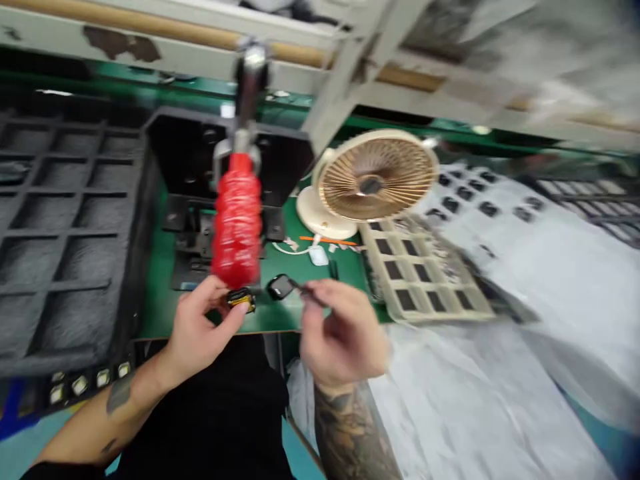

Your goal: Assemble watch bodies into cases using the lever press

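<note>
A: Where the red handle (237, 227) ends at the bottom, what does the left hand (200, 327) do?

B: Thumb and fingers pinch a small black-and-yellow part (242, 299) directly below the handle's lower end. Contact between fingers and handle: cannot tell.

A: Right hand (345, 327)?

B: To the handle's right and lower; blurred. Fingers curled, thumb and forefinger pinching a thin dark tool (315, 295), which points back toward the handle.

A: At its tip?

B: A dark square-faced piece (281, 287), just right of the handle's lower end. Whether tool and piece touch: cannot tell.

A: Next ring outward?

B: Behind the handle, a black fixture (285, 167); under it, a green work surface (155, 313). Right of the handle: a white pad (319, 255), an orange stick (327, 241) and, slightly higher, a cream desk fan (371, 185) with its head tilted.

A: Further?

B: Well right of the handle, a pale compartment tray (443, 317) with dark squares in several cells; beyond that, white sheeting (575, 287) bearing small dark pieces (489, 209). Left of the handle, a large grey compartment tray (70, 327); lower left, a row of small light-centred pieces (79, 385).
</note>
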The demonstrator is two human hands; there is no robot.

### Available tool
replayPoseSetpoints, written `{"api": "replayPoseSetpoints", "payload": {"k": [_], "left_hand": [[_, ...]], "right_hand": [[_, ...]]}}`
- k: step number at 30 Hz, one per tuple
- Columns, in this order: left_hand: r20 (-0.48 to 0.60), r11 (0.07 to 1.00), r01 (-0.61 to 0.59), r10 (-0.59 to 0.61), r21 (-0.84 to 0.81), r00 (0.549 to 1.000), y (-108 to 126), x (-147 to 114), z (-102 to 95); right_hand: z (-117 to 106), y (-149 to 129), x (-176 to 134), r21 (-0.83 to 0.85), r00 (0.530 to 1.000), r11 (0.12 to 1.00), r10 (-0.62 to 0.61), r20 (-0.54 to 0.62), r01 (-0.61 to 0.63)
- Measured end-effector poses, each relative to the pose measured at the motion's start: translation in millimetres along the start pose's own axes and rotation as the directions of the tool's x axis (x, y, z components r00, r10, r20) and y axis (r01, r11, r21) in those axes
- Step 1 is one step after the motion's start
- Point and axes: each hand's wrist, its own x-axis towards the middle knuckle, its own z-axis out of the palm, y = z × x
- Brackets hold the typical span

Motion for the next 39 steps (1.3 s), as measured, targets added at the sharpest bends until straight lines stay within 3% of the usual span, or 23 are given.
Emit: {"api": "replayPoseSetpoints", "payload": {"k": [2, 4, 10, 19, 26, 30, 34, 36, 39], "left_hand": [[-0.047, 0.997, -0.021, 0.017, -0.068, 0.999, 1, 4, -2.7], [-0.102, 0.99, -0.039, 0.025, -0.137, 0.995, 1, 6, -6.5], [-0.317, 0.971, -0.088, 0.014, -0.221, 0.948, 4, 7, -9.3], [-0.197, 0.945, -0.013, -0.055, -0.328, 0.979, -2, 3, -12.2], [-0.032, 0.94, -0.045, 0.036, -0.338, 0.999, -4, -11, -24.3], [-0.078, 0.946, -0.008, -0.018, -0.325, 0.997, -6, -9, -21.4], [-0.117, 0.945, -0.046, 0.008, -0.323, 0.993, -6, -4, -19.3], [-0.095, 0.945, -0.086, 0.059, -0.316, 0.994, -6, -2, -21.0], [-0.008, 0.954, -0.136, 0.139, -0.267, 0.99, -7, -1, -26.0]], "right_hand": [[28, -14, -21, 0.07, 0.962, 0.982, -0.186, 0.199, 0.175], [48, -19, -32, 0.14, 0.904, 0.954, -0.298, 0.307, 0.267], [70, -24, -44, 0.189, 0.909, 0.965, -0.24, 0.341, 0.184], [60, -7, -26, 0.05, 0.952, 0.985, -0.175, 0.251, 0.168], [57, -1, -11, 0.081, 0.894, 0.97, -0.241, 0.378, 0.228], [64, -7, -12, 0.147, 0.879, 0.977, -0.201, 0.433, 0.151], [67, -9, -18, 0.183, 0.912, 0.983, -0.071, 0.404, -0.004], [66, -8, -20, 0.203, 0.92, 0.972, 0.032, 0.391, -0.12], [64, -6, -17, 0.237, 0.894, 0.942, 0.115, 0.432, -0.236]]}}
